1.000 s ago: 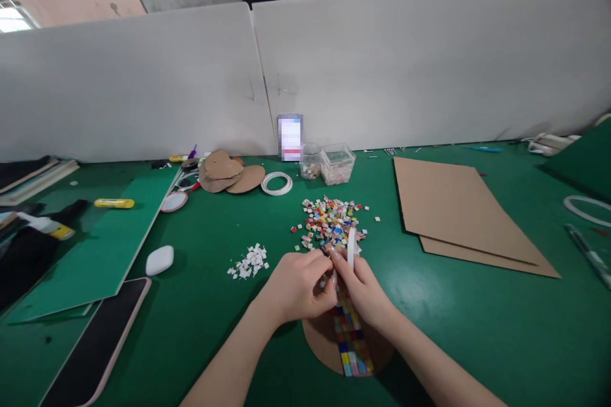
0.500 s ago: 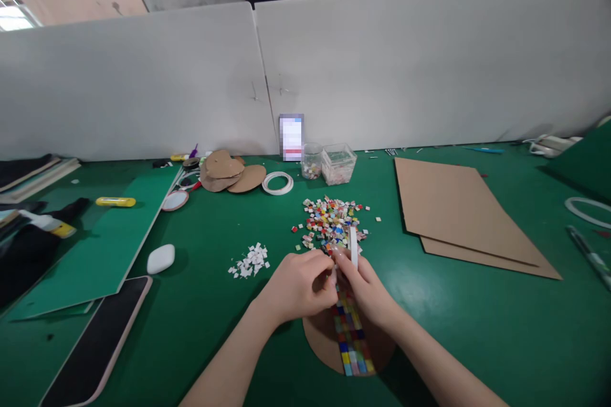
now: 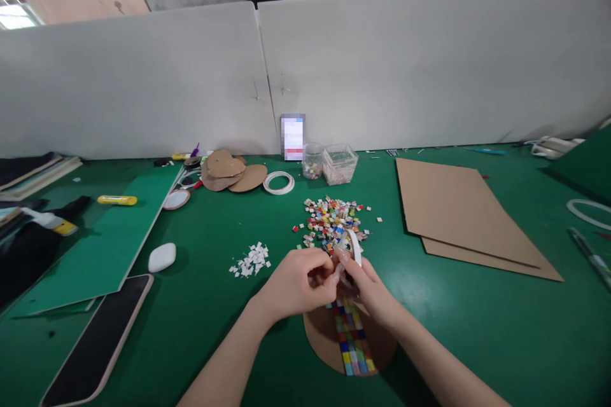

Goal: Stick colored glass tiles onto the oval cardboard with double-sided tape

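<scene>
My right hand [image 3: 370,283] is closed on a narrow roll of white tape [image 3: 354,245], which stands on edge between thumb and fingers. My left hand [image 3: 305,276] pinches close against the right fingertips; what lies between its fingers is too small to make out. Below both hands is a round cardboard disc [image 3: 321,343]. A band of coloured mosaic tiles [image 3: 353,343] runs down the disc, its upper end hidden by the hands. Just beyond the fingers a heap of loose mosaic tiles [image 3: 329,216] is spread on the green table.
Small white paper scraps [image 3: 252,259] lie left of my hands. Farther left are a white case [image 3: 162,257] and a phone [image 3: 100,343]. Cardboard discs [image 3: 224,165], another tape roll [image 3: 279,183] and clear containers [image 3: 340,164] stand behind; cardboard sheets [image 3: 449,203] lie right.
The tape roll has turned in my right hand, so more of its ring shows. My left fingers have shifted slightly to the right, still pinched. The tiles and disc stay put.
</scene>
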`<control>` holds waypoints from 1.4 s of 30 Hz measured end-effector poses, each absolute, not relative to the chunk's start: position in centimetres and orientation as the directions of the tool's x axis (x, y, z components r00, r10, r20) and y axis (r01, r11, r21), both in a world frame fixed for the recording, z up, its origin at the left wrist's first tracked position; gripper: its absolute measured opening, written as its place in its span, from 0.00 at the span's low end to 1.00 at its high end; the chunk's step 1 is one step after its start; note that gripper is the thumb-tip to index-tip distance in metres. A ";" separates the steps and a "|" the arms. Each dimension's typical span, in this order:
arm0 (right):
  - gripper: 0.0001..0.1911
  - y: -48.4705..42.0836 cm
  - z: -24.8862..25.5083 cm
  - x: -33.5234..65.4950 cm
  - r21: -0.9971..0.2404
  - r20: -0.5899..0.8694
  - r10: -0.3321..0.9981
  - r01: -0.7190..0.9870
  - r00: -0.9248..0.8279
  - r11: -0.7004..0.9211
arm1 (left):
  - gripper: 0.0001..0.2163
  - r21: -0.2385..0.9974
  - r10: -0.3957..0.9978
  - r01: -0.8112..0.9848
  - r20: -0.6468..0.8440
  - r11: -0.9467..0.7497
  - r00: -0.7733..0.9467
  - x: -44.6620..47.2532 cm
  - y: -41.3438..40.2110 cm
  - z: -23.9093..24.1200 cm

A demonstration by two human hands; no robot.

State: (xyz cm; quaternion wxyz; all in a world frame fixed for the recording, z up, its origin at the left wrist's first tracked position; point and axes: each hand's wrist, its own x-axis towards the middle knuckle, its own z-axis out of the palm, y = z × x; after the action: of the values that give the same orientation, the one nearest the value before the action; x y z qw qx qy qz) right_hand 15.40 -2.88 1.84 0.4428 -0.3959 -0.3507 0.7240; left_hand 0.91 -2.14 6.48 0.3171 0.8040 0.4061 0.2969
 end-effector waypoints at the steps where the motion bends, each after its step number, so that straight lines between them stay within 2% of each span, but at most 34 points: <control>1: 0.17 -2.9 1.9 15.3 -0.857 -0.257 0.918 -0.368 -0.301 -0.361 | 0.07 0.752 0.844 0.466 0.220 -0.466 0.489 0.9 -2.1 6.4; 21: 0.16 -3.1 2.3 15.2 -0.868 -0.299 0.900 -0.302 -0.316 -0.395 | 0.09 0.768 0.846 0.460 0.191 -0.445 0.498 1.0 -1.9 6.1; 29: 0.15 -2.9 2.2 15.1 -0.817 -0.395 0.881 -0.339 -0.259 -0.466 | 0.08 0.805 0.838 0.444 0.117 -0.395 0.533 0.9 -2.2 6.5; 34: 0.16 -3.0 2.2 15.3 -0.779 -0.492 0.844 -0.324 -0.216 -0.537 | 0.08 0.779 0.826 0.449 0.151 -0.437 0.542 0.9 -2.1 6.8; 42: 0.17 -2.8 2.6 15.2 -0.775 -0.456 0.848 -0.348 -0.268 -0.527 | 0.10 0.733 0.824 0.486 0.178 -0.476 0.538 1.0 -1.8 6.8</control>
State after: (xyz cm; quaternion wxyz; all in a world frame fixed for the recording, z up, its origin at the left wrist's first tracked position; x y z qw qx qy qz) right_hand 15.22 -2.81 2.61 0.4004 -0.4533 -0.2760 0.7470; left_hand 0.95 -1.79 6.76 0.3182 0.8172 0.4009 0.2651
